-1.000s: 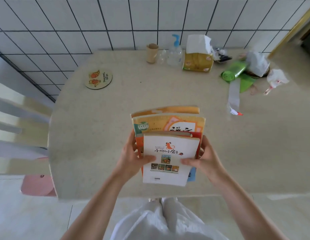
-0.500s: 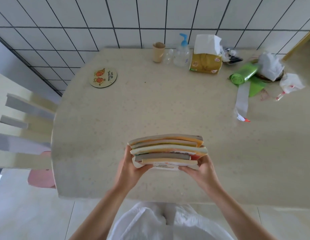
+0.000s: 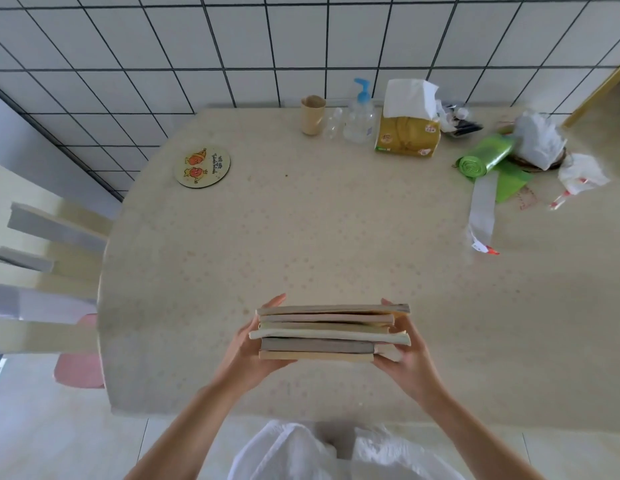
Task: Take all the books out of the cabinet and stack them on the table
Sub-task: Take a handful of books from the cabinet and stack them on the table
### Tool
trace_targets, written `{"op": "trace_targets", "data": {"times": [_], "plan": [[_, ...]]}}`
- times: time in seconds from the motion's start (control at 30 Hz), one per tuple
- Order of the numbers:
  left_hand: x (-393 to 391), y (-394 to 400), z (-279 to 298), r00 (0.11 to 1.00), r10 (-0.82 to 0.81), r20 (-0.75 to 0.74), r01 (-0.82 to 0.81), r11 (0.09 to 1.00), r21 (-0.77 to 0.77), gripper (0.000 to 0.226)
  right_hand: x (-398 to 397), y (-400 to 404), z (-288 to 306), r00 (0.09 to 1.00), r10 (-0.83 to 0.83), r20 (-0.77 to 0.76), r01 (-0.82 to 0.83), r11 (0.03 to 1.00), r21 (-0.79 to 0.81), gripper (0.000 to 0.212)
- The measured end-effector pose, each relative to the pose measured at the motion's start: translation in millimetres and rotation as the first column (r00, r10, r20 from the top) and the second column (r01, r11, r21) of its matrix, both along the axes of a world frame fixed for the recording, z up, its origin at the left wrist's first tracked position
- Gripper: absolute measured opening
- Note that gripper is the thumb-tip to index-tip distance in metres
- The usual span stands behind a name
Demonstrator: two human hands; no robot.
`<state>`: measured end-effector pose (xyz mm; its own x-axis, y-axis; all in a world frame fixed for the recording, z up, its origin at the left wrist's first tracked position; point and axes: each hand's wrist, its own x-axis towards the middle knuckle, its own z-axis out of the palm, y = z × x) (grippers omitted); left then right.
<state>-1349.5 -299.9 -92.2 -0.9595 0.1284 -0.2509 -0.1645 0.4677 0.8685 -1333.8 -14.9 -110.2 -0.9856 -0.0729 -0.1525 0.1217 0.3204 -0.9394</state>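
A stack of several books (image 3: 327,332) is held edge-on above the near part of the beige speckled table (image 3: 336,237), only page edges facing me. My left hand (image 3: 253,344) grips the stack's left end and my right hand (image 3: 405,355) grips its right end. Whether the stack touches the table I cannot tell. The cabinet is out of view.
At the back of the table stand a paper cup (image 3: 312,114), a pump bottle (image 3: 360,116) and a tissue pack (image 3: 409,129). A green bag roll (image 3: 483,159) and plastic bags (image 3: 540,140) lie back right. A round coaster (image 3: 203,167) lies back left. A chair (image 3: 42,271) stands left.
The books tipped from cover-facing-me to flat and edge-on, and both hands carried them a little forward over the table. My view shifted slightly.
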Motion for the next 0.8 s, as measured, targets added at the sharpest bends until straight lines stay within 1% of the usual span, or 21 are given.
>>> {"op": "trace_targets", "data": {"times": [0.03, 0.13, 0.23, 0.3, 0.33, 0.37, 0.43, 0.47, 0.53, 0.6, 0.7, 0.8], "plan": [[-0.1, 0.1, -0.5, 1.000, -0.003, 0.005, 0.003, 1.000, -0.007, 0.092, -0.7, 0.7, 0.9, 1.000, 0.011, -0.014, -0.011, 1.000, -0.005, 0.066], [1.0, -2.8, -7.2, 1.000, 0.018, 0.018, -0.018, 0.999, -0.031, 0.082, -1.1, 4.7, -2.7, 0.999, 0.028, -0.031, -0.028, 1.000, -0.009, 0.091], [1.4, -2.7, -12.5, 0.999, 0.046, -0.017, -0.047, 0.998, -0.044, 0.072, 1.0, 3.5, -4.8, 0.995, 0.101, 0.006, -0.101, 0.994, 0.033, 0.097], [1.3, 0.2, -16.7, 0.996, 0.087, 0.003, -0.087, 0.996, -0.033, 0.062, 1.2, 0.3, -5.6, 0.992, 0.120, 0.036, -0.122, 0.991, 0.060, 0.102], [1.0, 3.4, -17.6, 0.994, 0.110, 0.022, -0.109, 0.994, -0.029, 0.055, 0.5, -1.2, -6.0, 0.993, 0.102, 0.058, -0.106, 0.992, 0.071, 0.099], [0.1, 6.4, -18.0, 0.992, 0.127, 0.029, -0.126, 0.992, -0.030, 0.050, -1.0, -2.4, -6.5, 0.994, 0.078, 0.080, -0.085, 0.992, 0.088, 0.090], [-2.3, 10.2, -18.8, 0.991, 0.132, 0.008, -0.131, 0.990, -0.048, 0.043, -4.5, -2.9, -8.1, 0.995, -0.005, 0.101, -0.010, 0.988, 0.151, 0.063], [-3.7, 11.2, -18.6, 0.992, 0.123, 0.002, -0.122, 0.991, -0.051, 0.042, -6.8, -2.4, -7.9, 0.995, -0.033, 0.095, 0.015, 0.984, 0.176, 0.057], [-7.2, 9.6, -18.0, 0.994, 0.106, 0.040, -0.105, 0.994, -0.033, 0.045, -10.1, 0.2, -9.9, 0.996, -0.020, 0.086, 0.003, 0.980, 0.198, 0.056], [-10.7, 7.2, -17.4, 0.992, 0.096, 0.083, -0.095, 0.995, -0.018, 0.047, -12.7, 1.0, -10.8, 0.996, 0.000, 0.084, -0.018, 0.979, 0.203, 0.050], [-17.6, 8.4, -15.8, 0.987, 0.118, 0.107, -0.119, 0.993, 0.004, 0.046, -22.3, 0.7, -6.9, 0.994, -0.013, 0.108, -0.006, 0.985, 0.170, 0.050], [-35.4, 10.8, -15.2, 0.976, 0.176, 0.130, -0.180, 0.983, 0.022, 0.062, -42.9, -0.1, 1.9, 0.992, -0.028, 0.127, 0.017, 0.996, 0.085, 0.053]]}}
